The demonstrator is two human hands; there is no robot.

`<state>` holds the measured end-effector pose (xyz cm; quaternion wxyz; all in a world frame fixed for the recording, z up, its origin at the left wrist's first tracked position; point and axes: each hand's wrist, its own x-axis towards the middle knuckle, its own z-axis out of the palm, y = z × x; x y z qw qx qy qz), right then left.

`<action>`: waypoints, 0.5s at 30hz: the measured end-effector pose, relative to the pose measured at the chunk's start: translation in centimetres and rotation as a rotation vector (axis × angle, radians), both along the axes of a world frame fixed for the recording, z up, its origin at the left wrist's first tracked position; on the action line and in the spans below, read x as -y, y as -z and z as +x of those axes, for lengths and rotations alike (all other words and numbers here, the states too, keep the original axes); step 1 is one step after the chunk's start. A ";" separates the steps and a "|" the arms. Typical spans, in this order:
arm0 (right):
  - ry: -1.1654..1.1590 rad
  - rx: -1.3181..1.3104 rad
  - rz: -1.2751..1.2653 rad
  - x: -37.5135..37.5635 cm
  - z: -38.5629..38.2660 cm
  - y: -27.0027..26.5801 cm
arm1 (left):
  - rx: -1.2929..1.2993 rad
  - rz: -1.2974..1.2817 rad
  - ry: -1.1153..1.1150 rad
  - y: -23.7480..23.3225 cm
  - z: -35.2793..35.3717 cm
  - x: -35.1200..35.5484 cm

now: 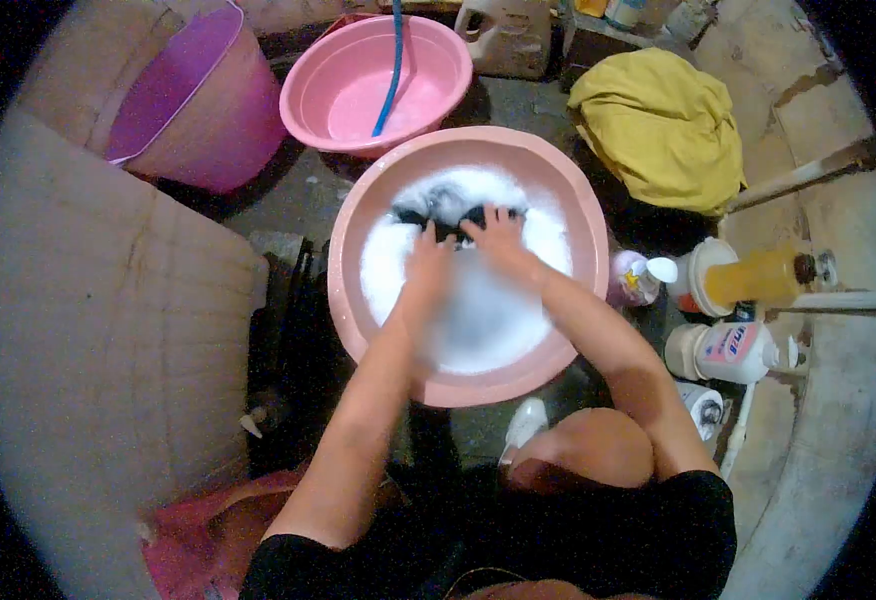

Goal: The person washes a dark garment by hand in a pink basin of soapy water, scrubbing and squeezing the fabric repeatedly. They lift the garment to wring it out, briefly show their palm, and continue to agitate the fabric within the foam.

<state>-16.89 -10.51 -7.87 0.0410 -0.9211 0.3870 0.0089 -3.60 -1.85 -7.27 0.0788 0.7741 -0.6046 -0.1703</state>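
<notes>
A large pink basin full of white suds stands before me. In it a wet dark cloth bunches up near the far side, partly under foam; its full shape is hidden. My left hand has its fingers around a fold of this cloth. Just to the right, my right hand grips another part of it, fingers bent over the dark fabric. Both hands are above the foam, close together, with blurred wrists.
Behind stands a second pink basin with a blue hose in it. A tall purple tub is at left. Yellow cloth is heaped at right, above a purple pump bottle, a yellow-filled bottle and a white jug.
</notes>
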 end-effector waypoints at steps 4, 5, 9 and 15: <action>-0.270 0.079 0.369 2.4 -1.7 -0.4 | -0.026 0.413 0.138 0.0 1.0 0.6; 0.041 0.078 0.506 2.9 -1.4 -0.5 | -0.120 0.269 0.085 0.7 1.4 0.3; 0.122 0.405 0.475 3.4 0.3 -3.9 | -0.550 -0.223 -0.404 -1.4 1.3 1.5; -0.214 0.766 0.296 -8.8 2.9 -13.3 | -2.050 0.216 -0.572 -5.6 2.5 1.1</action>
